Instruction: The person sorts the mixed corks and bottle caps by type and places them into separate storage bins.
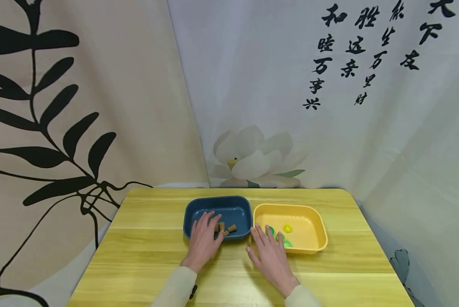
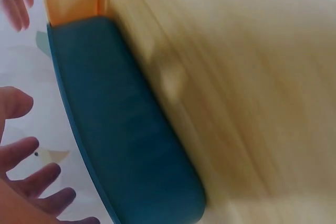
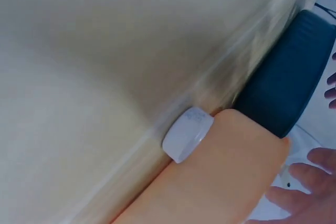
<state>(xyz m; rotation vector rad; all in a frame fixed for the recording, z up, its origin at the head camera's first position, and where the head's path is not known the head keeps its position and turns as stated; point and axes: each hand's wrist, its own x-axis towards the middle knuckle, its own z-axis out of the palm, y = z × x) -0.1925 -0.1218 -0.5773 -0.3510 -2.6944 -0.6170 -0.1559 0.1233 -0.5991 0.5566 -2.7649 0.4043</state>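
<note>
My left hand (image 1: 204, 241) hovers over the front left side of a dark blue tray (image 1: 229, 201), fingers spread and holding nothing. Several small brown cork-like pieces (image 1: 232, 228) lie in that tray near the fingertips, partly hidden by the hand. My right hand (image 1: 271, 258) is at the front left corner of a yellow tray (image 1: 310, 213), its fingers extended and apart. Inside the yellow tray are a yellow round piece (image 1: 287, 228) and several green round pieces (image 1: 287, 243), some partly covered by the right fingers. In the left wrist view, the left fingers (image 2: 39, 179) spread above the blue tray's rim.
Both trays stand side by side toward the back of a wooden table (image 1: 145, 256). A white cap-like thing (image 3: 187, 135) shows against the yellow tray's outer front wall in the right wrist view. Behind the table hang printed curtains (image 1: 137, 106).
</note>
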